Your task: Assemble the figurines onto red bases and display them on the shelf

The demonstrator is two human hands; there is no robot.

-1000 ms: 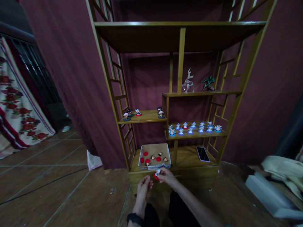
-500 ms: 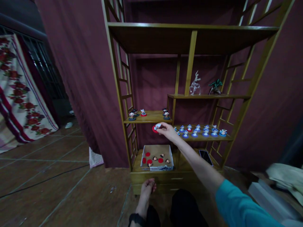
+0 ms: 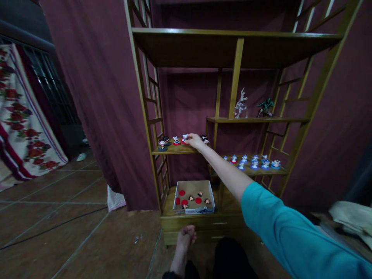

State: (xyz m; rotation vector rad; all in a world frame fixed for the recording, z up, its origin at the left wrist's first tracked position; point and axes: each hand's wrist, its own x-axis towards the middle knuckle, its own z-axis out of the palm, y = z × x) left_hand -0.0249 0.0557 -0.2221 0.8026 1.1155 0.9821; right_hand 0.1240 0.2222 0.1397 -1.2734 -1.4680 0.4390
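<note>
My right hand (image 3: 194, 141) reaches to the left middle shelf (image 3: 186, 149), its fingers closed round a small white-headed figurine (image 3: 184, 138) on a red base. Just left of it stands a similar figurine (image 3: 176, 140) on a red base. Dark-haired figurines (image 3: 162, 144) on dark bases stand at the shelf's left end, and others (image 3: 205, 139) show partly behind my right hand. My left hand (image 3: 187, 235) hangs low before the drawers with its fingers curled; whether anything is inside cannot be seen.
An open cardboard box (image 3: 194, 186) on the bottom shelf holds red discs and several small figurine pieces. Blue-and-white figurines (image 3: 254, 164) line the right shelf. A clear deer ornament (image 3: 241, 104) and a green figure (image 3: 265, 107) stand above them. A dark cable (image 3: 55, 226) crosses the floor.
My right hand has moved forward, up and slightly left with the figurine, from in front of the shelf to the shelf top. My left hand stays low, nearly in place.
</note>
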